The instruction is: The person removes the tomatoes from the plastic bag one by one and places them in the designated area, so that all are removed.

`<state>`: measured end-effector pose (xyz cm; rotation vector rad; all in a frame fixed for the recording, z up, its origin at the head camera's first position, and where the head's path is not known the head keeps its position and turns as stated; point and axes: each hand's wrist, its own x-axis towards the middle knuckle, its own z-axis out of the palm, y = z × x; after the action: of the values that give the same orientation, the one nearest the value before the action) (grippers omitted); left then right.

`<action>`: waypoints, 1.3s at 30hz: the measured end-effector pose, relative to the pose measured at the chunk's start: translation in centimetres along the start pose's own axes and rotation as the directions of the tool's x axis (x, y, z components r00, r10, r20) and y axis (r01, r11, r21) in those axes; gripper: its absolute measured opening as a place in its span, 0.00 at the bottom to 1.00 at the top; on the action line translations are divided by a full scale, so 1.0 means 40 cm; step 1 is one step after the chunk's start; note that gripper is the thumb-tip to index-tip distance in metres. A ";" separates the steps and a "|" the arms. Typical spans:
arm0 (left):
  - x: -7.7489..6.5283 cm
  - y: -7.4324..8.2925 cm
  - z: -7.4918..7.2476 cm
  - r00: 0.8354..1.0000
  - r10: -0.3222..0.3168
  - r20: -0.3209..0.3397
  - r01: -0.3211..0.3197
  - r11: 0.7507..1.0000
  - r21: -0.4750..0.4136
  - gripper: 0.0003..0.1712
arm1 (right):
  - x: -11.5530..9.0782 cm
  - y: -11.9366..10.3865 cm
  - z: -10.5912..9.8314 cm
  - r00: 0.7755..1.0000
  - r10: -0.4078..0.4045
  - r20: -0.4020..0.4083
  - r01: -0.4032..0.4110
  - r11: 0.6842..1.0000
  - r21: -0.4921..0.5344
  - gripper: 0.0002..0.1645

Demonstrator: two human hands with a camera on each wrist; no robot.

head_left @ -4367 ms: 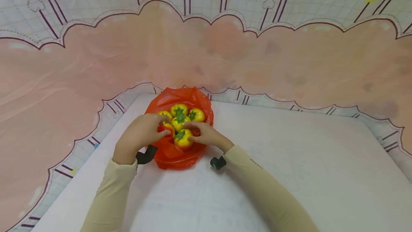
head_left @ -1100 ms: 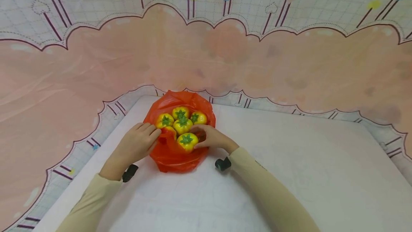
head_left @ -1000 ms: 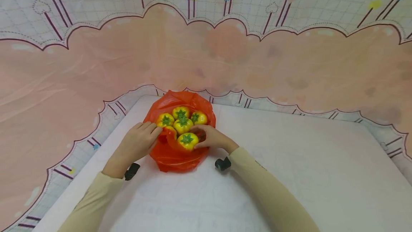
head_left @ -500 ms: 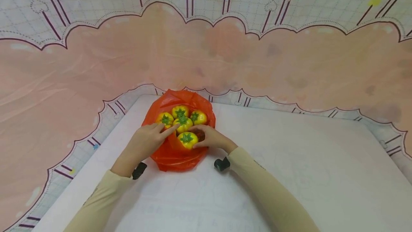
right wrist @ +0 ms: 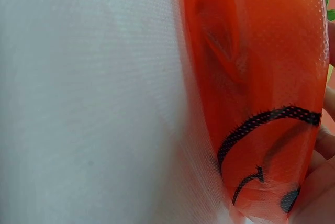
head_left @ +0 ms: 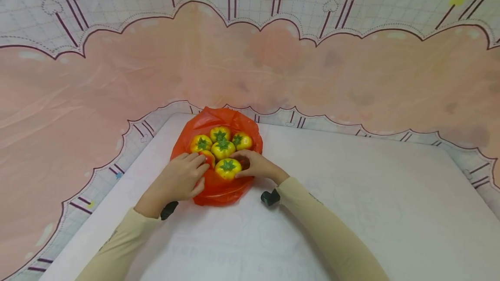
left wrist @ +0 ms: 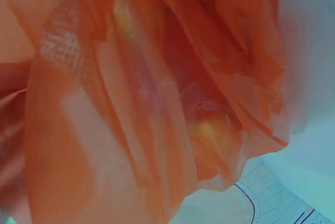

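An orange-red plastic bag [head_left: 222, 192] stands open on the table, holding several shiny yellow-and-red tomatoes [head_left: 201, 143] with green star-shaped tops. My left hand [head_left: 180, 178] grips the bag's left rim, fingers bent over the edge and thumb lower at the front. Thin, creased bag plastic [left wrist: 131, 119] fills most of the left wrist view. My right hand [head_left: 258, 166] reaches over the right rim, its thumb beside the front tomato [head_left: 228, 169] and its fingers near the middle one [head_left: 223, 148]. I cannot tell whether it holds something in the dark red gap between thumb and fingers.
A white-covered table [head_left: 343, 198] spreads to the right and toward me. Behind and to the left hangs a pink and white printed cloth [head_left: 297, 68]. Small dark wrist cameras [head_left: 270, 197] sit under both wrists. Black print [right wrist: 269, 116] marks the bag's outside.
The left hand gripped the rim a second ago, extended its index finger over the fruit, then bent its fingers over the left rim again. The right hand has stayed almost in place.
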<state>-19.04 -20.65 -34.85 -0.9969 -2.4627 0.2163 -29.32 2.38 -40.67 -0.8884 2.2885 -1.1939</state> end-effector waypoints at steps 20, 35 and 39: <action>0.006 0.026 -0.001 0.962 -0.272 0.040 0.270 0.962 0.049 0.27 | -0.002 -0.013 0.006 1.000 -0.009 -0.006 0.009 0.998 -0.067 0.32; -0.007 0.025 0.017 0.968 -0.233 0.094 0.229 0.972 0.051 0.11 | -0.006 -0.007 0.004 0.999 -0.035 0.002 0.035 0.991 -0.127 0.36; -0.009 0.022 0.026 0.979 -0.201 0.013 0.200 0.977 0.075 0.13 | -0.005 0.000 0.005 0.999 -0.038 -0.026 0.036 0.994 -0.100 0.35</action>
<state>-18.76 -20.24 -36.16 -0.7127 -2.5334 0.2489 -29.06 2.42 -40.77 -0.9597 2.3813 -1.1219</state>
